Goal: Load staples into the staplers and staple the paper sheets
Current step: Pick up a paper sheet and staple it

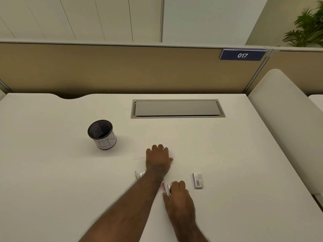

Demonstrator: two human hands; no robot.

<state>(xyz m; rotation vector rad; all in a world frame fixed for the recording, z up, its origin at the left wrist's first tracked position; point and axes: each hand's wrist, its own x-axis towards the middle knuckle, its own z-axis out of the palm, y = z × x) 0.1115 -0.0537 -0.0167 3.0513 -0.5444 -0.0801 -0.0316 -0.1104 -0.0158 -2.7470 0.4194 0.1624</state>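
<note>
Table (pixel 70 172): white, w/ grey cable-tray lid (pixel 177 108) set in far centre.
Paper sheets (pixel 157 140): white, nearly same tone as table; lie flat mid-table, near edge visible as thin line either side of left hand.
Left hand (pixel 158 158): palm down on near edge of paper sheets, fingers extended fwd & flat, pressing; arm crosses diagonally from lower left.
Right hand (pixel 178 193): on table nearer the person, fingers curled over pink stapler; grip itself partly hidden by knuckles.
Pink stapler (pixel 164 186): under/at fingertips of right hand, pink body + metal part showing at left of fingers; open or closed – can't tell.
2nd stapler (pixel 139 175): small silver/white item, just left of left forearm; detail too small to read.
Staple box (pixel 198 180): small grey box w/ barcode label, flat on table, right of right hand, apart from it.
Pen cup (pixel 101 134): black mesh, white paper wrap, upright, far left of paper sheets.
Partition (pixel 122 67): tan, behind table; blue tag "017" (pixel 242 55) upper right.
Plant (pixel 307 27): top right corner.
</note>
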